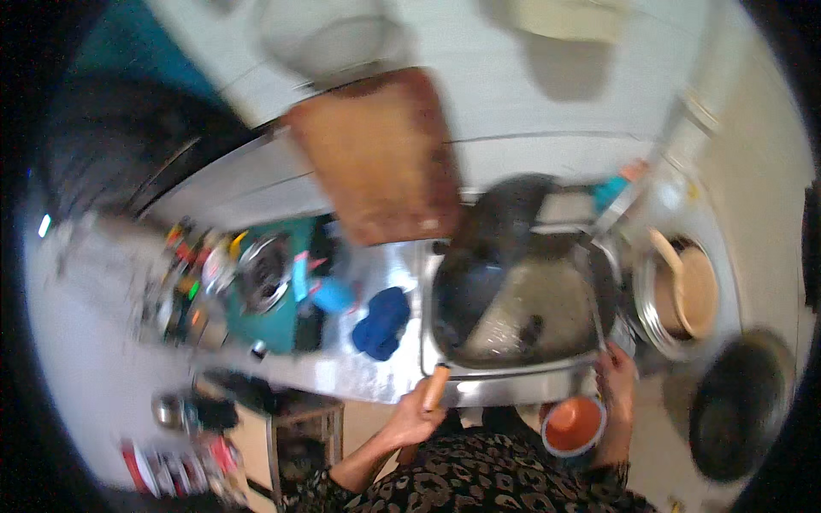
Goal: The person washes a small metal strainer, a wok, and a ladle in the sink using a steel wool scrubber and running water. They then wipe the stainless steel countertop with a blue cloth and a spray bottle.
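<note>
My left hand (414,413) is closed around a light wooden handle (436,386) at the front left corner of the steel sink (507,372). What the handle joins is unclear. A dark wok-like pan (481,276) stands tilted in the left of the sink, above cloudy water (551,301). Over the front right rim my right hand (614,372) has its fingers drawn together. A thin pale strip (593,295) runs towards them from the tap (619,211); whether it is water or a utensil, and whether it is held, is blurred.
A blue cloth (383,324) lies left of the sink. Behind leans a wooden cutting board (378,160). On the right stand a metal pot (651,314) with a wooden ladle (677,276) and a dark round pan (741,404). An orange container (573,424) is below the counter edge.
</note>
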The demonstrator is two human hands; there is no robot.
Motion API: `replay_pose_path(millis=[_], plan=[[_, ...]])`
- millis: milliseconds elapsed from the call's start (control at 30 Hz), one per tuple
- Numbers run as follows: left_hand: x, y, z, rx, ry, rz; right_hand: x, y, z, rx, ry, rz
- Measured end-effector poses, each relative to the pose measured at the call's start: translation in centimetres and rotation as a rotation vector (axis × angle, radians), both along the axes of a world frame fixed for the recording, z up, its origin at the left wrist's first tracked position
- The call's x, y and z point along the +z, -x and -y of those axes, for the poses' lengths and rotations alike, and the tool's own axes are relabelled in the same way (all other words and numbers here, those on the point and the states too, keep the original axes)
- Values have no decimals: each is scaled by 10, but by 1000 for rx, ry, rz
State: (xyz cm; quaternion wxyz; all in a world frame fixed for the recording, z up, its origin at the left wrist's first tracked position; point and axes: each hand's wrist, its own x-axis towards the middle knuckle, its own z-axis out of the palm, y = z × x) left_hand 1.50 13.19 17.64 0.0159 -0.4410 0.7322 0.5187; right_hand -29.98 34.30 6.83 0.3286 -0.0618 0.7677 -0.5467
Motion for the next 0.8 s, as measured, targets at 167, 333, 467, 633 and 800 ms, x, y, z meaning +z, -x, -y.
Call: replay_pose_path(millis=[167,333,467,633,800], plan=[[-12,-16,-20,69,22,-157,14,1,18,-5,148,97],[-10,-26,-33,92,-10,-124,42,1,30,-17,80,82],[-16,-25,-28,55,47,-178,32,17,17,98,46,119],[-10,-47,-14,108,-2,-131,59,32,41,404,-57,-20],[-1,-59,-2,118,-60,-78,84,41,63,313,-258,-281]])
